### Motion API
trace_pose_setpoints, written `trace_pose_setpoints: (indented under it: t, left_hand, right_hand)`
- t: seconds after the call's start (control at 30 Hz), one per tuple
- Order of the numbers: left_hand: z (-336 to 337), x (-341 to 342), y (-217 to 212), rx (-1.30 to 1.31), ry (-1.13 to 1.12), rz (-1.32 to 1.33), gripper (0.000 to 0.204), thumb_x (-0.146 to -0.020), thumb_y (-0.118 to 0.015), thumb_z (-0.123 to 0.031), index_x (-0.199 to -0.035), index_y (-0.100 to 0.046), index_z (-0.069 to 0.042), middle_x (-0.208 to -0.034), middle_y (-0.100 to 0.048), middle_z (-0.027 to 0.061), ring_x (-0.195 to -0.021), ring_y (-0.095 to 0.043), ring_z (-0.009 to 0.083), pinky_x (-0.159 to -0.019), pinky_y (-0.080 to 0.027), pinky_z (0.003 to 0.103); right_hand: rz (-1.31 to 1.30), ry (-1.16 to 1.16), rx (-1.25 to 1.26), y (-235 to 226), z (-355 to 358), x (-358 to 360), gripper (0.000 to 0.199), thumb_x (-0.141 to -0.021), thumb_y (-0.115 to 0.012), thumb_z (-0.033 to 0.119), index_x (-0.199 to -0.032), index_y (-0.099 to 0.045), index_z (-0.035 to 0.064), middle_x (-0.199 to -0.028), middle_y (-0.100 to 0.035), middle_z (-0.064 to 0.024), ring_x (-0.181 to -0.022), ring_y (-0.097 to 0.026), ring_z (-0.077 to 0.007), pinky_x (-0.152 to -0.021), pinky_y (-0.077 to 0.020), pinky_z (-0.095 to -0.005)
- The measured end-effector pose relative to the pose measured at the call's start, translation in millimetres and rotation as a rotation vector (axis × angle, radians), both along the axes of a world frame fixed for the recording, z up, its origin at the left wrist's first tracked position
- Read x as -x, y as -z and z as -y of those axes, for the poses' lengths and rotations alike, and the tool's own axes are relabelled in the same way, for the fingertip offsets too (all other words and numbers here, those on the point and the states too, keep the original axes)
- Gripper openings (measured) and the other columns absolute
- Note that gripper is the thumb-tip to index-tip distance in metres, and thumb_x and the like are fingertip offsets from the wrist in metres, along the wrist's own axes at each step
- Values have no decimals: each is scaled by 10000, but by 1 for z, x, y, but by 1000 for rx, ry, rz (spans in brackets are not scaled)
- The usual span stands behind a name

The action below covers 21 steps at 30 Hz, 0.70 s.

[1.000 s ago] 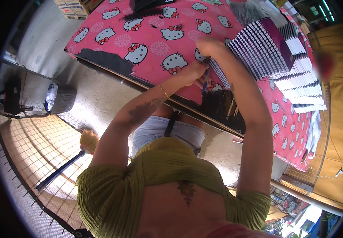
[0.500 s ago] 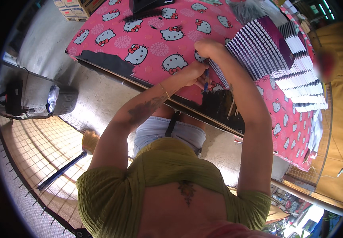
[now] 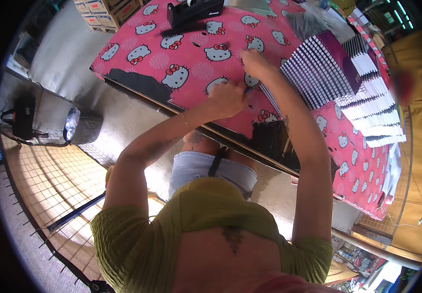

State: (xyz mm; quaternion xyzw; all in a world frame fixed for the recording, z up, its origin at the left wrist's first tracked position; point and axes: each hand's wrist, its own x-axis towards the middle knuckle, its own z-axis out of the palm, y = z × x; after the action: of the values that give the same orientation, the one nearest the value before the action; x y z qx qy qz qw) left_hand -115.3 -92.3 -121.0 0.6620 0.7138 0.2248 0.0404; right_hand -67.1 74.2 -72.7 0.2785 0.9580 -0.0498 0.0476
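My left hand [image 3: 228, 99] is closed in a fist over the table's near part, with a slim blue-handled tool [image 3: 246, 90] just showing at its knuckles. The tool's kind does not show. Slightly farther off and to the right, my right hand [image 3: 256, 64] bends down with curled fingers beside the near left edge of a bound notebook stack [image 3: 313, 71]. Whatever its fingertips hold is hidden. The stack has a black-and-white gridded spine side and a purple cover. Both hands are above the pink table cover [image 3: 202, 70] printed with cat faces.
More white-paged bound books [image 3: 369, 105] lie fanned out at the right. A black tape dispenser [image 3: 195, 11] and a loose black binding comb [image 3: 184, 30] are at the back. The cover is torn to black [image 3: 140, 84] along the front edge. Boxes [image 3: 104, 13] stand far left.
My left hand has moved left, away from my right hand, and turned so its back faces up, taking the blue tool along. My right hand has barely shifted. The whole view has tilted slightly.
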Motion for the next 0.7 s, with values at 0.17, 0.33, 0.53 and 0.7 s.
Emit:
trace_pose_setpoints:
  t: [0.17,0.33,0.53,0.7]
  left_hand:
    - [-6,43,-2,-105,-95,-212,386,-887,-598,-347,-1115,-617,-36,-1042,-612,218,-994,-610,379,-904,-475,493]
    - [-82,95,14,-290,-136,105,307,-872,-608,-219,-1120,-623,-37,-1100,-620,206,-1014,-600,410,-905,-472,481]
    - [-108,96,12,-328,30,326,202,-886,-585,-126,-1036,-671,-21,-931,-681,162,-866,-659,377,-768,-527,397]
    - [-63,30,-9,-179,-79,1874,331,-978,-505,-295,-1135,-615,-25,-976,-656,81,-894,-638,224,-805,-519,362]
  right_hand:
    - [-744,48,-26,16,9,12,313,-836,-623,-1,-1138,-541,10,-970,-639,-200,-853,-667,-346,-779,-562,-430]
    - [-1345,457,942,25,53,10,260,-913,-641,70,-1146,-524,60,-904,-593,-48,-791,-618,-130,-657,-546,-263]
    - [-1592,705,1753,47,64,-19,227,-903,-667,111,-1088,-536,95,-982,-601,-59,-860,-631,-172,-765,-539,-322]
    - [-1619,481,595,33,83,-2,262,-887,-667,146,-1116,-573,59,-1082,-581,-88,-996,-583,-217,-880,-478,-374]
